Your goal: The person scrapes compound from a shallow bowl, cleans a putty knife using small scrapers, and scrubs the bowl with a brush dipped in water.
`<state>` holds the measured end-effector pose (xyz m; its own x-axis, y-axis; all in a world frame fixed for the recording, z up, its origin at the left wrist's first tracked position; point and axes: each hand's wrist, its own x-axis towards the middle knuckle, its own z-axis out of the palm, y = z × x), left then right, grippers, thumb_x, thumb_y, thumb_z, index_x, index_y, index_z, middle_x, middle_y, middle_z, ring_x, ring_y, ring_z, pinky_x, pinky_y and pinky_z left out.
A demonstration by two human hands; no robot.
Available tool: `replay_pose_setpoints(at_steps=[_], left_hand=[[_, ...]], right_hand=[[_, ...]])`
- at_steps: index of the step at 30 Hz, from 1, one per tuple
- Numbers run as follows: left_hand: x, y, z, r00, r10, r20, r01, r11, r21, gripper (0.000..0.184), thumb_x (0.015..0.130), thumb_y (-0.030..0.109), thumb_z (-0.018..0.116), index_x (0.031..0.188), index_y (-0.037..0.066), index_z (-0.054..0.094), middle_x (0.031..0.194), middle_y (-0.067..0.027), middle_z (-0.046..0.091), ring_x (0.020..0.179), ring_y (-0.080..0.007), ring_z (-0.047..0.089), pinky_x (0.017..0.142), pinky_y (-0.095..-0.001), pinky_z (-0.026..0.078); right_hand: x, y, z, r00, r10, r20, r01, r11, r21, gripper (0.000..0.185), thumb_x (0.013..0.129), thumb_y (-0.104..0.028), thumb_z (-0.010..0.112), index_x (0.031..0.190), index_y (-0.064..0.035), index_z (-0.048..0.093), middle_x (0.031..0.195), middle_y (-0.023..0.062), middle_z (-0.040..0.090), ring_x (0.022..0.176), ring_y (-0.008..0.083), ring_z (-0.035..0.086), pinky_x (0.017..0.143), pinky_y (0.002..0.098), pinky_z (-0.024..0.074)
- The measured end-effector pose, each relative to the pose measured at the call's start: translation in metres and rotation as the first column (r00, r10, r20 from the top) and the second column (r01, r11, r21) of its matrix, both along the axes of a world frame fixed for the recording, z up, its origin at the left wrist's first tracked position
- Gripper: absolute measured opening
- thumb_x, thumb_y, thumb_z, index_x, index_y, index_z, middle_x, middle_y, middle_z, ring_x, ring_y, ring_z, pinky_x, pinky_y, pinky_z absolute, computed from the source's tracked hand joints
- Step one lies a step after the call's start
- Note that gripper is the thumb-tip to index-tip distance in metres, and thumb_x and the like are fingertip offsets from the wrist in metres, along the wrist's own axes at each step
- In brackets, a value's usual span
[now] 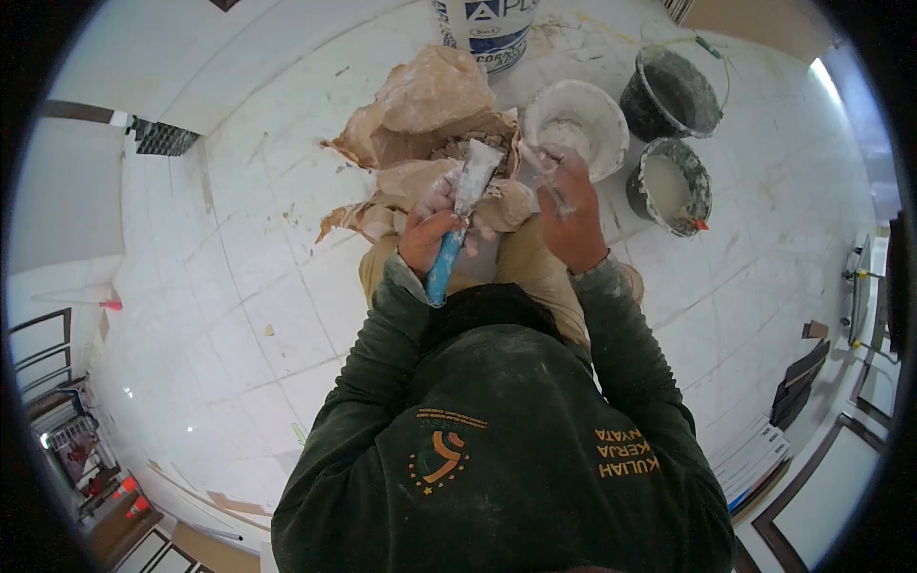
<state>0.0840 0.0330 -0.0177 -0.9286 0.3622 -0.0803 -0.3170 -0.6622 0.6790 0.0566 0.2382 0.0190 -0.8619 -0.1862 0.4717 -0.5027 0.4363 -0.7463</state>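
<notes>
Gripping the scraper [477, 179] in our left hand [428, 232], closed around it near where handle meets blade. Blue handle end sticks out below the fist toward us; white-smeared blade points up and away, tilted slightly right. Our right hand [573, 218] is just right of it, fingers curled; can't tell if they hold anything. Torn paper sack [435, 91] sits right beyond the left hand; from our view the blade overlaps its open mouth. White tub [604, 116] is just past the right hand, which blocks part of its near rim. Right of that: big dark bucket [638, 107], plus small dark bucket [637, 194] nearer us, pale liquid [666, 186] inside. Printed pail [484, 43] stands behind the sack.
</notes>
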Motion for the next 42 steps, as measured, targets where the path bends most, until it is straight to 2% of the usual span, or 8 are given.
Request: replay_pose_setpoints(at_steps=[8, 21, 33, 35, 36, 37, 38, 42], left_hand=[[0.004, 0.010, 0.000, 1.000, -0.007, 0.007, 0.007, 1.000, 0.013, 0.075, 0.078, 0.001, 0.051, 0.145, 0.003, 0.017, 0.106, -0.0148, 0.058, 0.058, -0.0190, 0.061, 0.041, -0.0244, 0.047], [0.016, 0.019, -0.002, 0.999, 0.044, 0.031, -0.037, 0.980, -0.197, 0.061, 0.077, 0.001, 0.048, 0.137, 0.001, 0.035, 0.080, -0.0089, 0.062, 0.049, -0.0136, 0.056, 0.037, -0.0234, 0.040], [0.007, 0.012, -0.006, 0.993, 0.039, 0.110, -0.027, 0.993, -0.114, 0.061, 0.081, 0.000, 0.046, 0.140, 0.001, 0.030, 0.069, -0.0114, 0.057, 0.049, -0.0175, 0.057, 0.037, -0.0249, 0.043], [0.007, 0.012, -0.009, 0.996, 0.024, 0.086, -0.018, 0.997, -0.071, 0.059, 0.083, 0.002, 0.046, 0.139, 0.001, 0.030, 0.070, -0.0120, 0.058, 0.049, -0.0179, 0.057, 0.037, -0.0251, 0.044], [0.007, 0.012, -0.010, 0.998, 0.014, 0.062, -0.012, 1.000, -0.027, 0.057, 0.084, 0.004, 0.046, 0.139, 0.000, 0.031, 0.070, -0.0125, 0.058, 0.050, -0.0183, 0.058, 0.037, -0.0253, 0.044], [0.007, 0.012, -0.010, 0.998, 0.011, 0.060, -0.009, 1.000, -0.025, 0.057, 0.084, 0.004, 0.046, 0.139, 0.000, 0.031, 0.070, -0.0125, 0.058, 0.050, -0.0183, 0.058, 0.037, -0.0253, 0.044], [0.007, 0.011, -0.010, 0.999, -0.006, 0.050, 0.008, 1.000, -0.026, 0.055, 0.085, 0.004, 0.047, 0.138, 0.000, 0.032, 0.071, -0.0129, 0.059, 0.050, -0.0186, 0.058, 0.038, -0.0258, 0.045], [0.008, 0.011, -0.002, 0.997, -0.049, 0.054, 0.051, 0.998, -0.039, 0.050, 0.087, 0.006, 0.048, 0.135, -0.002, 0.035, 0.071, -0.0135, 0.059, 0.052, -0.0203, 0.059, 0.040, -0.0276, 0.048]], right_hand=[[0.025, -0.030, -0.008, 0.998, -0.001, 0.061, -0.023, 0.920, 0.392, 0.051, 0.073, -0.008, 0.060, 0.124, -0.0120, 0.054, 0.116, 0.0110, 0.049, 0.104, 0.0342, 0.047, 0.084, 0.0407, 0.0458], [0.005, -0.049, -0.021, 0.972, -0.151, 0.181, 0.066, 0.911, 0.406, 0.043, 0.073, 0.000, 0.058, 0.116, -0.0037, 0.053, 0.113, 0.0142, 0.051, 0.105, 0.0374, 0.051, 0.083, 0.0419, 0.0456], [0.020, -0.025, -0.024, 0.980, -0.130, 0.150, 0.144, 0.986, -0.088, 0.039, 0.079, -0.002, 0.057, 0.117, -0.0053, 0.055, 0.109, 0.0161, 0.057, 0.100, 0.0340, 0.055, 0.083, 0.0404, 0.0451], [0.006, -0.005, -0.025, 0.742, 0.037, 0.670, 0.314, 0.863, -0.396, 0.039, 0.077, -0.001, 0.058, 0.116, -0.0050, 0.057, 0.106, 0.0151, 0.061, 0.100, 0.0322, 0.056, 0.083, 0.0393, 0.0439], [0.003, 0.008, -0.029, 0.743, 0.034, 0.668, 0.316, 0.862, -0.396, 0.039, 0.077, -0.001, 0.058, 0.116, -0.0050, 0.057, 0.106, 0.0151, 0.061, 0.100, 0.0322, 0.056, 0.083, 0.0393, 0.0439], [0.002, 0.019, -0.031, 0.947, -0.189, 0.261, 0.178, 0.982, 0.065, 0.036, 0.080, -0.005, 0.061, 0.115, -0.0026, 0.056, 0.107, 0.0119, 0.062, 0.098, 0.0263, 0.058, 0.079, 0.0365, 0.0460], [0.002, 0.024, -0.034, 0.963, -0.126, -0.239, 0.238, 0.814, 0.530, 0.034, 0.082, -0.009, 0.063, 0.114, -0.0003, 0.056, 0.108, 0.0088, 0.063, 0.095, 0.0204, 0.060, 0.074, 0.0337, 0.0480], [-0.001, 0.020, -0.033, 0.984, -0.092, -0.154, 0.147, 0.905, 0.399, 0.037, 0.079, -0.010, 0.068, 0.113, -0.0013, 0.057, 0.106, 0.0075, 0.064, 0.091, 0.0197, 0.061, 0.073, 0.0352, 0.0479]])
